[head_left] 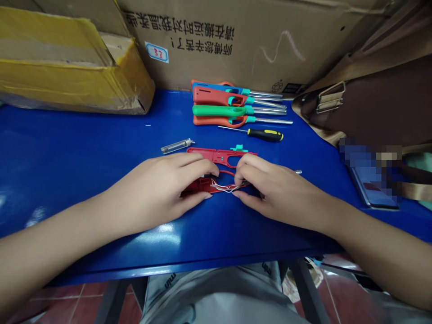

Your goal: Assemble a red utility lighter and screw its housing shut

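A red lighter shell half (198, 185) lies on the blue table in front of me, with thin white wires (221, 186) looped over it. My left hand (165, 184) is closed around its left end, fingers over a black part (212, 176) in the shell. At the other end, my right hand (266, 184) pinches where the wires run in; its fingertips partly hide what they hold. Just beyond is the other red shell half (209, 155), with a teal trigger piece (239, 147) at its far edge. A clear fuel tank (176, 146) lies left of that half.
Several assembled lighters (219, 110) are stacked at the back, metal tubes pointing right. A screwdriver (265, 134) lies before them. Cardboard (202, 58) walls the rear; a yellow-taped box (67, 72) stands left. At right are a phone (374, 191) and a brown bag (378, 103).
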The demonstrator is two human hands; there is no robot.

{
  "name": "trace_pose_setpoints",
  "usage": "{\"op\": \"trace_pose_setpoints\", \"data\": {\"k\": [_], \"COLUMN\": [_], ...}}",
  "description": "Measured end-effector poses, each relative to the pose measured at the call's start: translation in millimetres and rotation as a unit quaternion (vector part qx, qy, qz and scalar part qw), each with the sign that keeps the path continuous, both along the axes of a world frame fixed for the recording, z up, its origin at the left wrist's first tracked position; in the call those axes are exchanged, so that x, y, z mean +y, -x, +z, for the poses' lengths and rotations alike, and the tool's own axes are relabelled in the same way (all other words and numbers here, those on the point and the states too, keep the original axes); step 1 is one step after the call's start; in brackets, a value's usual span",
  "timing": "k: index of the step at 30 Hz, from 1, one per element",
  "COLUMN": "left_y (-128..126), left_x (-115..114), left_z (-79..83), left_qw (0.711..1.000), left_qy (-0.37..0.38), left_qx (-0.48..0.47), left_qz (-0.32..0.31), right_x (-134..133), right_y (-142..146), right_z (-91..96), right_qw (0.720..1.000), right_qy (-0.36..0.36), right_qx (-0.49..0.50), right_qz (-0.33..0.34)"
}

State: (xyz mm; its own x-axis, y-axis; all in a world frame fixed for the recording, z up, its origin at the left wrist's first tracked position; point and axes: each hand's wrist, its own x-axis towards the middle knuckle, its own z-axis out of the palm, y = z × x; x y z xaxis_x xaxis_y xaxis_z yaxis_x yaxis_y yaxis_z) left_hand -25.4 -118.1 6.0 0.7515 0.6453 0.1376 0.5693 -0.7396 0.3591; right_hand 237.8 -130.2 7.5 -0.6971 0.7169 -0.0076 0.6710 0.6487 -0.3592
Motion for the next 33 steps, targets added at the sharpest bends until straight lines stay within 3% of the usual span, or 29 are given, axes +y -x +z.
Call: {"op": "trace_pose_setpoints", "data": {"k": [11,16,33], "left_y": [0.8,2.4,1.3], "left_x": [-0.8,0.2,0.9], "left_z": [-0.5,-0.9,-1.9], "left_qw": [1.0,1.0,1.0], "left_qy": [0.006,0.011,0.008], "left_qx": [-0.003,-0.006,-0.011], "left_qz": [0.003,0.012,0.002], "right_x": [4.3,1.4,11.7], "right_y": [-11.3,-15.4,-14.8], "right_z": [-0.3,2.2,1.2], "right_qw": [0.986,0.989,0.994], "right_qy": [-0.106,-0.124,0.012], "right_qx": [-0.048,-0.013,0.044], "right_qz": [0.116,0.084,0.096]}}
